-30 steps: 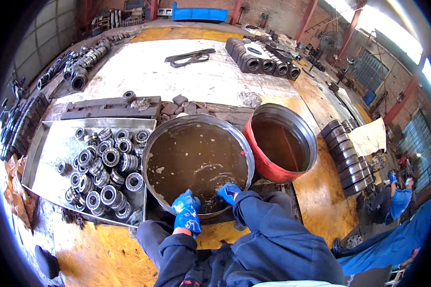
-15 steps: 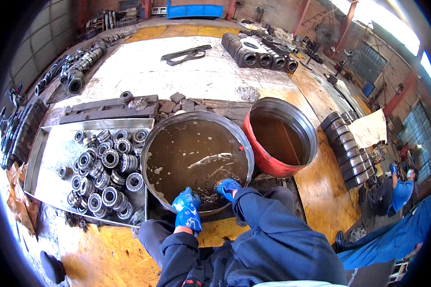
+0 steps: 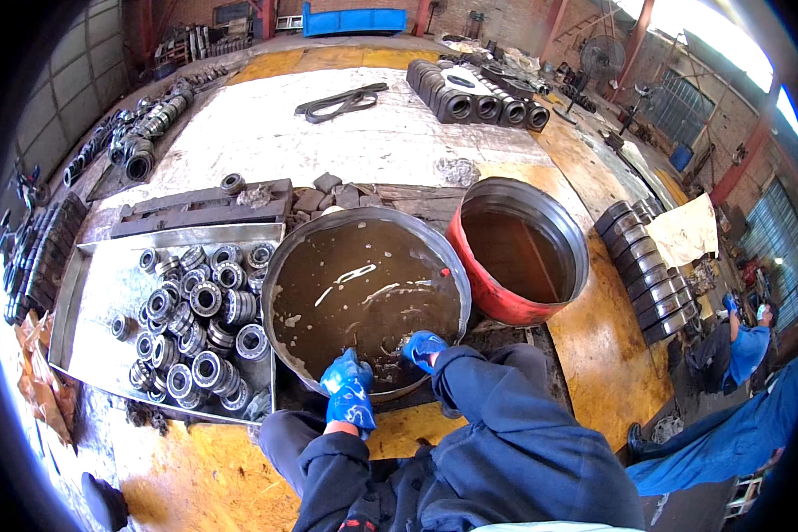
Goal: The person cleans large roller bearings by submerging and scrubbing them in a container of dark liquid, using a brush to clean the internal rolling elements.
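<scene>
My left hand (image 3: 348,388), in a wet blue glove, is closed over the near rim of a round metal tub (image 3: 277,348) of murky brown liquid (image 3: 328,266). What its fingers hold, if anything, is hidden. My right hand (image 3: 424,349), gloved in blue too, is closed low inside the tub near its right wall, at the liquid's surface. A small shiny bit shows by its fingertips, too unclear to name. Left of the tub, a shallow metal tray (image 3: 65,306) holds a heap of roller bearings (image 3: 206,299).
A red drum (image 3: 504,306) of brown liquid stands against the tub's right side. Black ring-shaped parts (image 3: 643,270) are stacked in a row farther right. Dark belts (image 3: 341,103) lie on the white floor sheet ahead. Another person (image 3: 743,356) crouches at the far right.
Foam streaks on the liquid have shifted and a new bright streak shows near its middle. Both hands stay nearly in place. The view has moved slightly.
</scene>
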The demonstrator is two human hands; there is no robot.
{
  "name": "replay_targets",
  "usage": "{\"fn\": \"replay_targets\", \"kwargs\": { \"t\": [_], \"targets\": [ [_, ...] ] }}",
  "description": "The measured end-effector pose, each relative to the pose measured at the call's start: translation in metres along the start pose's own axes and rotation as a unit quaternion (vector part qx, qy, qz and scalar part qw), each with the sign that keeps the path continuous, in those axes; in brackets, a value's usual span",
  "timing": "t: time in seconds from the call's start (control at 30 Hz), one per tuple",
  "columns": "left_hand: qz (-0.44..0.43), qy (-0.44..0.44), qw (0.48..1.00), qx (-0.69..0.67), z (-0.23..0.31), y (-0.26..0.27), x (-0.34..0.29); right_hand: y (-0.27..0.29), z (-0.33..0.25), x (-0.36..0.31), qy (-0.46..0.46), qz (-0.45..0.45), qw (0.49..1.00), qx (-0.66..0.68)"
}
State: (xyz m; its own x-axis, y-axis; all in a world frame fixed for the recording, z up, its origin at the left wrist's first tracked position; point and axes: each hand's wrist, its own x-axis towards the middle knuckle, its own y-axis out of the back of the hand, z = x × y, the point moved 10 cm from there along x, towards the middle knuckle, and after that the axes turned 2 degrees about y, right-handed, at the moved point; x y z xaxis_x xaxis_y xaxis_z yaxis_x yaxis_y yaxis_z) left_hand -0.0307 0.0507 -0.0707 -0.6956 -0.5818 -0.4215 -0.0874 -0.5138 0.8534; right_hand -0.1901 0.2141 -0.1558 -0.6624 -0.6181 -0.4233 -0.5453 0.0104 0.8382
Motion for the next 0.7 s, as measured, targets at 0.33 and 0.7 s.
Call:
{"fn": "replay_targets", "kwargs": {
  "t": [0.33,0.7],
  "targets": [
    [0.063,-0.015,0.998,-0.02,0.004,0.007,-0.003,-0.011,-0.01,0.021,0.013,-0.054,0.981,-0.188],
    [-0.009,-0.028,1.0,-0.002,0.034,0.001,-0.004,-0.027,-0.012,0.042,0.161,0.056,0.903,-0.394]
  ]
}}
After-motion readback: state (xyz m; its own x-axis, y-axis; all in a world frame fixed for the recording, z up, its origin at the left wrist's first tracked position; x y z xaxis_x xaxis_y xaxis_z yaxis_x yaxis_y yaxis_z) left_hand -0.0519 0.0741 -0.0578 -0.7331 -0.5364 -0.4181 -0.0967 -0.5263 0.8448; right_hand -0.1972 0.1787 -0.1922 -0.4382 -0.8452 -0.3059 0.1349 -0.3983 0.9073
